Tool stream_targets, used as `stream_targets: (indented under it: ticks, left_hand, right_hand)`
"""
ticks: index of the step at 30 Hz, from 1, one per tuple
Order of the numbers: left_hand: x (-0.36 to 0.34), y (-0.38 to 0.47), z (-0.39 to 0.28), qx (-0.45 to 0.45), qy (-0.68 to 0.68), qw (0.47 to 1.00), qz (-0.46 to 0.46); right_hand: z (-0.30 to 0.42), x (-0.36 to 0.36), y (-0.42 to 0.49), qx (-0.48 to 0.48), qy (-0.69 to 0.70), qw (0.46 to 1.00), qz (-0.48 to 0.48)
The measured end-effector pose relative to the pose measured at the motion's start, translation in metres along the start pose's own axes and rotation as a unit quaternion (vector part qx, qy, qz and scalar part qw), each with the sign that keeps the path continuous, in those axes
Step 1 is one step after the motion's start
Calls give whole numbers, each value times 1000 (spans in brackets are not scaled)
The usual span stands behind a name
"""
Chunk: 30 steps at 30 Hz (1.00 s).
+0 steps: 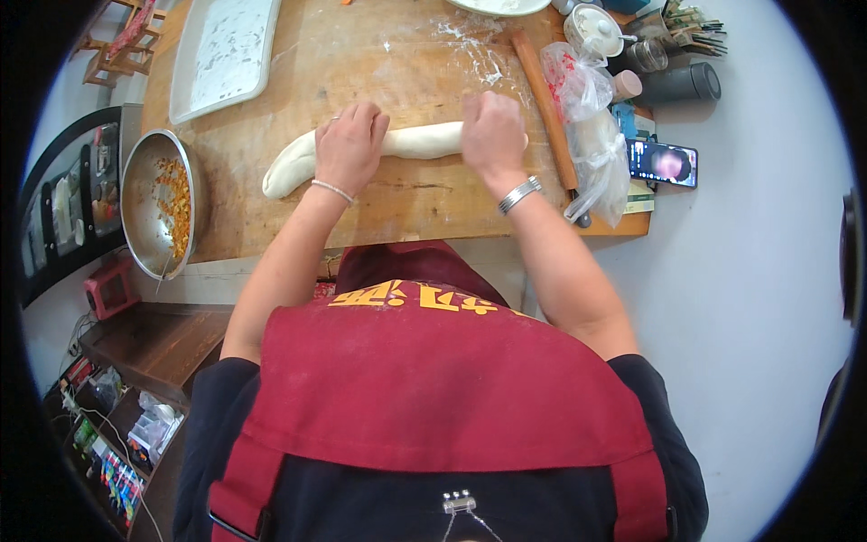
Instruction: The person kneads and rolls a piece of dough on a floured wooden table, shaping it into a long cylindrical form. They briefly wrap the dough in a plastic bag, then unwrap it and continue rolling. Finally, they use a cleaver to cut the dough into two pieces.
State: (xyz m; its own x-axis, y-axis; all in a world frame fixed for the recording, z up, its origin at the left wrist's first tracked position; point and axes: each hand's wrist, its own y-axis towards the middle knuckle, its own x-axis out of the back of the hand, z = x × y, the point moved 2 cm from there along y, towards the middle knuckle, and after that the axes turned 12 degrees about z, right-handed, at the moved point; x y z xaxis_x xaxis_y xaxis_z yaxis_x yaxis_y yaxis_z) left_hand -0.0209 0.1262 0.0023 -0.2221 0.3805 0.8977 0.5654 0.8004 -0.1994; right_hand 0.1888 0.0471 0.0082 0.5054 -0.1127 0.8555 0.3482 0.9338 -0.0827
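A thick log of pale dough (pixel 423 141) lies across the wooden work board. Its left end is fat and rounded, with a seam at the tip. My left hand (pixel 351 146) is wrapped over the log left of its middle, a ring on one finger. Around the right part curls my right hand (pixel 493 132), slightly blurred, and a small bit of dough shows past it. The dough beneath both palms is hidden. Right of that hand, a wooden rolling pin (pixel 545 108) lies at a slant.
A steel bowl (pixel 145 196) with chopped orange filling stands at the board's left edge. Behind it lies a floured white tray (pixel 227 54). Plastic bags (pixel 596 149), a lidded pot (pixel 593 30), a dark flask (pixel 681 82) and a lit phone (pixel 662 162) line the right side.
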Motion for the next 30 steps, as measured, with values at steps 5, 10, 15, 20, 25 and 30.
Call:
stream_targets:
  ticks: [5,10,15,20,25,30]
  left_hand:
    - [-8,-43,7,8,147,988,-49]
    - [-35,-50,23,54,152,987,-13]
    - [-26,-20,37,77,145,986,14]
    - [-1,26,42,91,113,989,3]
    - [0,66,54,136,95,986,24]
    - [18,57,91,-7,-154,976,156]
  right_hand:
    - [28,-28,-45,85,-108,987,-77]
    - [8,-32,-44,103,-162,978,-77]
    - [4,-30,-14,48,-177,982,-36]
    - [5,-24,24,-19,-176,984,-17]
    - [2,-28,53,-53,-169,984,-32]
    - [-11,-25,53,2,-61,996,71]
